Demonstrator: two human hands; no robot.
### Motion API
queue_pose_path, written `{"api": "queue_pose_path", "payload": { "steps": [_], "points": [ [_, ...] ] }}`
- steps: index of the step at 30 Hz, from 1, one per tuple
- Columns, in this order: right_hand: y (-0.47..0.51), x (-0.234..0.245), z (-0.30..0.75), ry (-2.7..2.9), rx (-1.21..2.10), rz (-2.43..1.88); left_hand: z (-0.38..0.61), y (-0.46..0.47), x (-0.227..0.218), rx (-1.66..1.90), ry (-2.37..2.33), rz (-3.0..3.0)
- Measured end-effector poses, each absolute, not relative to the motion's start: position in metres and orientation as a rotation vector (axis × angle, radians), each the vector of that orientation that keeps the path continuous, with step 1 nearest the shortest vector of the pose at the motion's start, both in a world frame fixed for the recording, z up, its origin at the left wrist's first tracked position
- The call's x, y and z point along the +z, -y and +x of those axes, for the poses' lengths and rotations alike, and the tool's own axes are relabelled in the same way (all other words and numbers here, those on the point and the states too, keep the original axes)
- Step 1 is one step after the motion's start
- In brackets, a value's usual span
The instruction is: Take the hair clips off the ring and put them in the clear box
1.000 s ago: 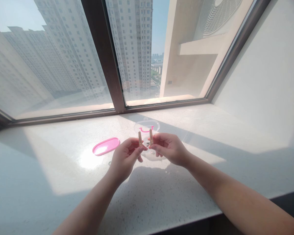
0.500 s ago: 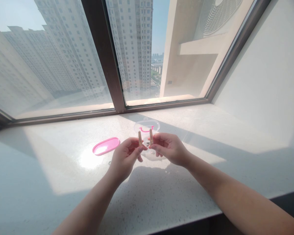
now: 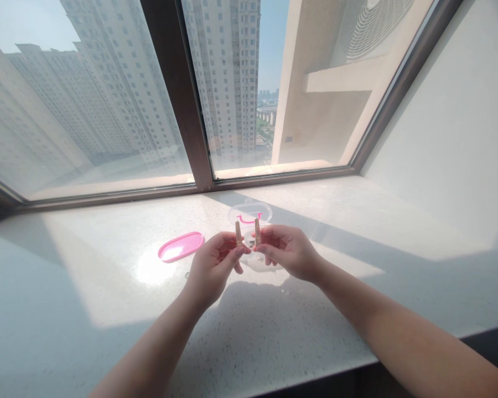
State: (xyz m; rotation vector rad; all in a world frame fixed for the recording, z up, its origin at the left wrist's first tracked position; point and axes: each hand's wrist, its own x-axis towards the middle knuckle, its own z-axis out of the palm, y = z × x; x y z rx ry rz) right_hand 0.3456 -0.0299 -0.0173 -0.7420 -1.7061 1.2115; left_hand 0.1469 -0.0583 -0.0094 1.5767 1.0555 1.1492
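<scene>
My left hand [image 3: 212,268] pinches a small tan wooden clip [image 3: 238,234] that stands upright between its fingertips. A matching tan clip [image 3: 257,231] is pinched the same way by my right hand [image 3: 288,252]. The two clips stand side by side, a little apart, over the white stone sill [image 3: 240,331]. Right behind them lies a small clear plastic container [image 3: 249,213] with a pink mark on it; its near part is hidden by my fingers. To the left of my left hand a pink oval lid [image 3: 181,246] lies flat on the sill.
The window frame's dark post [image 3: 182,99] and lower rail [image 3: 108,194] run along the back of the sill. A white wall [image 3: 448,138] closes the right side. The sill's front edge [image 3: 398,354] drops off near my right forearm. Bright sunlight falls left of the lid.
</scene>
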Motion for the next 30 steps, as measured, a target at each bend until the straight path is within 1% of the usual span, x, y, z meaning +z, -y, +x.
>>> {"api": "queue_pose_path", "payload": {
  "steps": [30],
  "points": [
    [0.0303, -0.0167, 0.3457, 1.71, 1.2, -0.747, 0.1471, 0.0577, -0.0088, 1.146, -1.068, 1.59]
  ]
}}
